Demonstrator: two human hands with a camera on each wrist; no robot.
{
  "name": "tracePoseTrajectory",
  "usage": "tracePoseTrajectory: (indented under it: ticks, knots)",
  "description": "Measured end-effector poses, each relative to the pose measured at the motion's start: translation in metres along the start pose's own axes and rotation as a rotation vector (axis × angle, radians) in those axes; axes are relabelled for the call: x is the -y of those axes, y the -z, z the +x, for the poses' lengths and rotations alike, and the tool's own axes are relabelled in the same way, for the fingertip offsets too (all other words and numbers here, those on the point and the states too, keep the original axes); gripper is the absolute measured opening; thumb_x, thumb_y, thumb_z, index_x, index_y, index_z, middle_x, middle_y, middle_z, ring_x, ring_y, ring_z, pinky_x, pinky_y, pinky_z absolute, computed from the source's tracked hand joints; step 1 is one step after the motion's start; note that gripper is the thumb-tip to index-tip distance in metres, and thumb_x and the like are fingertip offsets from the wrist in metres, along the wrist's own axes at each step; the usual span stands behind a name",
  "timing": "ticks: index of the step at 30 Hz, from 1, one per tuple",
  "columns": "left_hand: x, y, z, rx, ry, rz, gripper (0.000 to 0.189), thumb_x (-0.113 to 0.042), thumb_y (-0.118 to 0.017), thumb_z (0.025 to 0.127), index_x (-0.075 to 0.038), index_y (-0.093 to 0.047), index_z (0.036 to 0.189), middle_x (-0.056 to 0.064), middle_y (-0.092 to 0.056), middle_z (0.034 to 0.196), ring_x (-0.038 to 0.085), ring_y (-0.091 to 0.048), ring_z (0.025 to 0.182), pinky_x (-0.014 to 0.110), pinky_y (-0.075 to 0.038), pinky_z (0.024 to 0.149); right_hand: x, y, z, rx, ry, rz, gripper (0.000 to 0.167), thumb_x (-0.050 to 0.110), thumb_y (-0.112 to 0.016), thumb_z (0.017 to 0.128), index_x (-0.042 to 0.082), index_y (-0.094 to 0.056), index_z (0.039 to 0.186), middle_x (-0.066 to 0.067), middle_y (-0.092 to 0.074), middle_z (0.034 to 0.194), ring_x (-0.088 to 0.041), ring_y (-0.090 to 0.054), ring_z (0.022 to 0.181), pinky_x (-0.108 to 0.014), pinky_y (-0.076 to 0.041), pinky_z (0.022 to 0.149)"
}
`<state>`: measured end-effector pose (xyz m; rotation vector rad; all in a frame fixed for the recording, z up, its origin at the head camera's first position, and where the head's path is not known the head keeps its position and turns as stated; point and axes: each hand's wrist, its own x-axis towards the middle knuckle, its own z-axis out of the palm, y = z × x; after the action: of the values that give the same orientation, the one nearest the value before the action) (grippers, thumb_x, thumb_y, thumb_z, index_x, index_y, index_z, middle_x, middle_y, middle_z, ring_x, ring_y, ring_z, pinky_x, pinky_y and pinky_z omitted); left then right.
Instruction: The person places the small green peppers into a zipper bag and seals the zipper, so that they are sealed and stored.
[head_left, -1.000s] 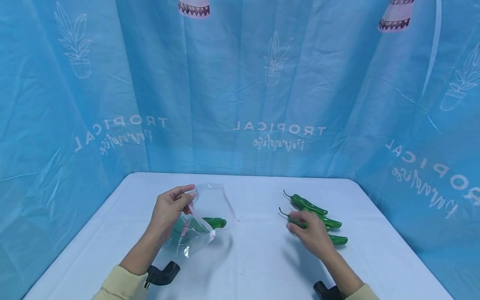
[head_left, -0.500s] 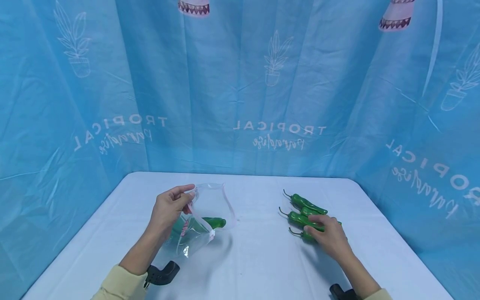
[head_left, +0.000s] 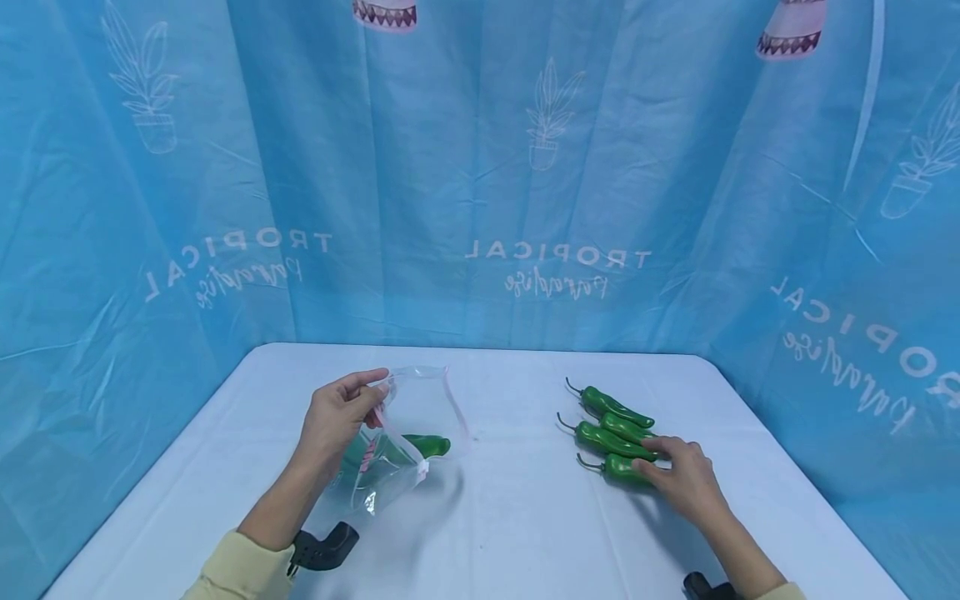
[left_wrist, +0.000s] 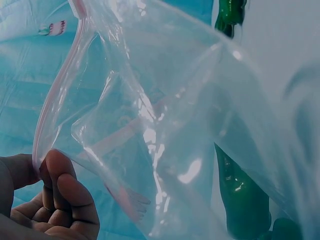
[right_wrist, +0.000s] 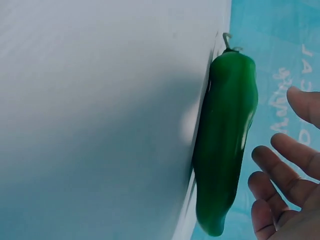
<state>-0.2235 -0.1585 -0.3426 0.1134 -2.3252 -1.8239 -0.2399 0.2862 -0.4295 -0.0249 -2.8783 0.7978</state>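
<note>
My left hand (head_left: 337, 421) pinches the rim of a clear zip bag (head_left: 375, 492) between thumb and fingers. The bag's mouth gapes to the right, and a green chili pepper (head_left: 429, 445) lies inside, partly covered by the plastic. In the left wrist view the bag (left_wrist: 165, 115) fills most of the picture. Several green chili peppers lie in a row on the right, stems to the left. Over the tip of the nearest pepper (head_left: 618, 468) hovers my right hand (head_left: 686, 482). Its fingers (right_wrist: 272, 160) are spread and stand apart from the pepper (right_wrist: 227, 135) in the right wrist view.
A white cloth covers the table (head_left: 510, 517). Behind and at both sides hangs a blue printed curtain (head_left: 420, 192). Each wrist carries a black camera mount (head_left: 326, 547).
From the stem side of the peppers, my right hand has moved right and toward me, to the tip of the nearest one. The left hand and the bag stay in place.
</note>
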Motion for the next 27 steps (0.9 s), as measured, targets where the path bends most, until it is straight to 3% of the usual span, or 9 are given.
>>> tracePoseTrajectory:
  ticks: [5, 15, 27]
  knots:
    - [0.000, 0.000, 0.000, -0.001, 0.000, -0.003, 0.035, -0.024, -0.058, 0.093, -0.010, -0.059, 0.125, 0.001, -0.063, 0.080, 0.010, -0.056, 0.065, 0.022, -0.048, 0.068, -0.007, 0.002, 0.001, 0.004, 0.003, -0.021, 0.046, 0.033, -0.068, 0.084, 0.005, -0.062, 0.120, -0.019, -0.061, 0.119, -0.030, -0.049, 0.103, -0.044, -0.043, 0.077]
    - [0.000, 0.000, 0.000, 0.002, 0.000, -0.004, 0.035, -0.023, -0.058, 0.093, -0.010, -0.059, 0.125, -0.006, -0.061, 0.076, 0.010, -0.056, 0.066, 0.022, -0.048, 0.068, -0.016, 0.006, 0.001, 0.031, -0.011, -0.046, 0.049, 0.035, -0.069, 0.083, 0.002, -0.062, 0.119, -0.023, -0.060, 0.120, -0.033, -0.049, 0.104, -0.052, -0.036, 0.084]
    - [-0.001, 0.000, 0.000, 0.004, -0.008, -0.004, 0.035, -0.023, -0.058, 0.093, -0.010, -0.059, 0.125, -0.002, -0.063, 0.079, 0.010, -0.056, 0.066, 0.021, -0.049, 0.068, -0.023, 0.009, 0.001, 0.080, -0.057, -0.044, 0.053, 0.039, -0.069, 0.081, 0.003, -0.062, 0.119, -0.024, -0.058, 0.121, -0.036, -0.048, 0.108, -0.052, -0.041, 0.082]
